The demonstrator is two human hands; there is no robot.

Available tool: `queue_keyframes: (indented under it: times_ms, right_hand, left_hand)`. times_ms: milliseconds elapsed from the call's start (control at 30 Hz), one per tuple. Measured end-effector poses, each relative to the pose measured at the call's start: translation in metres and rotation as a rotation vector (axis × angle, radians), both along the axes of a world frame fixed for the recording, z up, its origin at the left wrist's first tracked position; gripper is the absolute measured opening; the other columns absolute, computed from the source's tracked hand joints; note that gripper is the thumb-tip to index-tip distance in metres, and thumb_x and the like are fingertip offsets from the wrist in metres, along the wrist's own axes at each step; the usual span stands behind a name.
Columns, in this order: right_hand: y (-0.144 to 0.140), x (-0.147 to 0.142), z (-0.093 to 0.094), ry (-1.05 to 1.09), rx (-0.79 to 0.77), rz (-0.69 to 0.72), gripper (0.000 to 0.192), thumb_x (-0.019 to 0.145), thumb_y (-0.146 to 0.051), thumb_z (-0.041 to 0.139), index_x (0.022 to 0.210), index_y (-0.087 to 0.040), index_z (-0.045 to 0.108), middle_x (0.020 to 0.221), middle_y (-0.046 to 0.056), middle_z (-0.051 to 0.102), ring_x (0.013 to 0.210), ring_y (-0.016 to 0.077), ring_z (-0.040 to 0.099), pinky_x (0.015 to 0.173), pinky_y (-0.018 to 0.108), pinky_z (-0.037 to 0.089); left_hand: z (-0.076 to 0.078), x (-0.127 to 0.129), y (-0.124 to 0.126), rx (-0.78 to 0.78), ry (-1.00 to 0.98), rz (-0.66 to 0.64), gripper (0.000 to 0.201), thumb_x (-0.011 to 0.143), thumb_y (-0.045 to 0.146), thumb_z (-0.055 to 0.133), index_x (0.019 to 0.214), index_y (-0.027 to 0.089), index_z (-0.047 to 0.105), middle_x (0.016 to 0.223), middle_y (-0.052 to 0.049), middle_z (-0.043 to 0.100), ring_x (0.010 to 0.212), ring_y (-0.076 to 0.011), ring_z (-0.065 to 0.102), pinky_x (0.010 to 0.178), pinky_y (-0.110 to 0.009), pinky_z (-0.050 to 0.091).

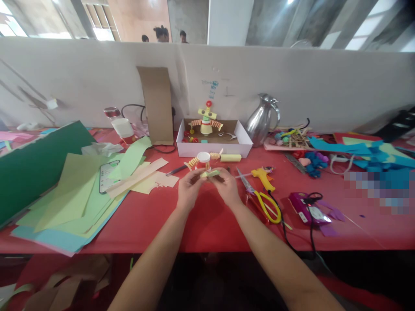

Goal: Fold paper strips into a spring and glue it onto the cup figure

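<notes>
Between my left hand (190,186) and my right hand (227,186) is a small piece of light green paper (210,173), pinched by the fingertips of both. Just beyond my hands stands a paper cup (203,159) with folded paper strips (215,155) sticking out at its sides like arms. A rolled yellow paper tube (231,158) lies right of the cup. Farther back, a finished-looking paper-cup figure (206,125) with springy arms and a red top stands in a white box (210,150). Yellow-handled scissors (267,207) and a yellow glue gun (263,178) lie to the right of my right hand.
Coloured paper sheets (69,194) with a phone (108,176) on them cover the left side, beside a green board (42,168). A steel jug (262,121) stands behind. A purple device with a black cable (308,209) and craft scraps (313,164) lie right.
</notes>
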State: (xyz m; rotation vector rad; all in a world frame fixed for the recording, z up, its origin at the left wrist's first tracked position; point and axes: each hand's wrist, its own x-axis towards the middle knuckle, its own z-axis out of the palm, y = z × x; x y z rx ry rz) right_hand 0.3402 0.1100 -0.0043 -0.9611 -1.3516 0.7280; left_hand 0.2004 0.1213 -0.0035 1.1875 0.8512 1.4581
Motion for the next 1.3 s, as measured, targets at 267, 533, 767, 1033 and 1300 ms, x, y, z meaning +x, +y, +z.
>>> queue_keyframes:
  times_ms: [267,533,767,1033,1300]
  right_hand:
    - [-0.004,-0.001,0.005,-0.026,0.038,0.023,0.015,0.085,-0.036,0.068,0.096,-0.026,0.073,0.102,0.005,0.072,0.099,0.0229,0.066,0.094,0.038,0.050]
    - [-0.010,0.001,0.009,-0.023,-0.035,-0.001,0.014,0.081,-0.037,0.071,0.085,-0.024,0.074,0.089,0.004,0.074,0.084,0.0233,0.067,0.081,0.036,0.053]
    - [-0.003,-0.001,0.002,0.095,0.017,0.004,0.010,0.081,-0.034,0.070,0.087,-0.027,0.073,0.096,0.003,0.071,0.092,0.0226,0.066,0.089,0.037,0.052]
    - [-0.003,0.004,0.006,-0.034,0.087,-0.025,0.009,0.084,-0.034,0.069,0.087,-0.027,0.073,0.096,0.004,0.069,0.095,0.0222,0.063,0.091,0.037,0.049]
    - [-0.009,0.006,0.006,-0.020,0.014,0.055,0.015,0.084,-0.037,0.068,0.085,-0.023,0.070,0.086,0.003,0.068,0.084,0.0207,0.063,0.080,0.034,0.051]
  left_hand:
    - [0.002,-0.002,0.000,-0.107,-0.072,-0.025,0.024,0.066,0.025,0.081,0.089,0.019,0.079,0.085,-0.005,0.077,0.082,-0.0182,0.070,0.090,-0.035,0.053]
    - [-0.001,0.000,-0.005,-0.041,-0.058,0.027,0.016,0.062,0.025,0.083,0.076,0.020,0.079,0.072,-0.003,0.075,0.067,-0.0177,0.067,0.076,-0.036,0.057]
    - [0.006,0.002,-0.008,0.065,0.075,-0.009,0.033,0.068,0.027,0.079,0.101,0.024,0.075,0.104,-0.005,0.075,0.094,-0.0209,0.068,0.088,-0.033,0.053]
    - [0.008,-0.003,-0.006,0.130,0.293,0.098,0.014,0.074,0.030,0.074,0.087,0.025,0.077,0.086,-0.003,0.075,0.082,-0.0210,0.067,0.082,-0.033,0.051]
    - [0.005,-0.003,-0.008,0.146,0.182,-0.004,0.012,0.071,0.032,0.077,0.070,0.021,0.073,0.070,-0.001,0.068,0.069,-0.0161,0.059,0.072,-0.028,0.046]
